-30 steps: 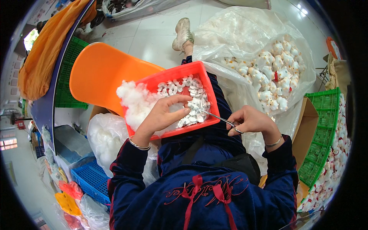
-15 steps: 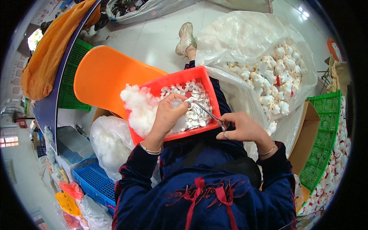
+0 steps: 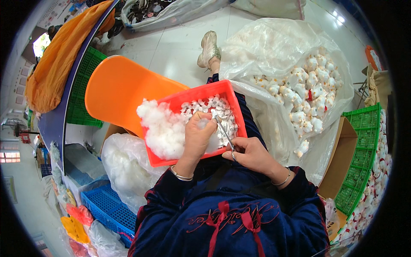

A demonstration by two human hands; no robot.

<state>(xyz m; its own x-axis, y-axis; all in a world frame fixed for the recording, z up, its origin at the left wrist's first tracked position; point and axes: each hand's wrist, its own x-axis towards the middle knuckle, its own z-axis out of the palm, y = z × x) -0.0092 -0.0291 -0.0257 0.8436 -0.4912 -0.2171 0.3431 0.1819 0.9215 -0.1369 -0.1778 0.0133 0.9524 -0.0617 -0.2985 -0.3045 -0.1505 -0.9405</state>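
Observation:
My left hand (image 3: pixel 198 139) is above the red tray (image 3: pixel 156 160), pinching a small white fabric piece (image 3: pixel 214 113) between thumb and fingers. A wisp of white stuffing shows by these fingers. In my right hand (image 3: pixel 252 154) is a pair of long metal forceps (image 3: pixel 224 132), its tip at the small white piece. The fingers are wrapped around its handle end near the tray's front edge. White fluffy stuffing (image 3: pixel 165 132) fills the tray's left side. Several small white pieces (image 3: pixel 227 109) lie loose in its right side.
An orange chair (image 3: pixel 124 92) stands beyond the tray to the left. At the right, a clear plastic bag (image 3: pixel 261 38) holds small white stuffed toys (image 3: pixel 314 81). A bag of stuffing (image 3: pixel 126 165) and a blue crate (image 3: pixel 107 205) are at left; green crates (image 3: pixel 357 158) stand far right.
Both hands have shifted; my right hand has moved left and closer to my left hand, and the forceps now point more steeply toward the small white piece.

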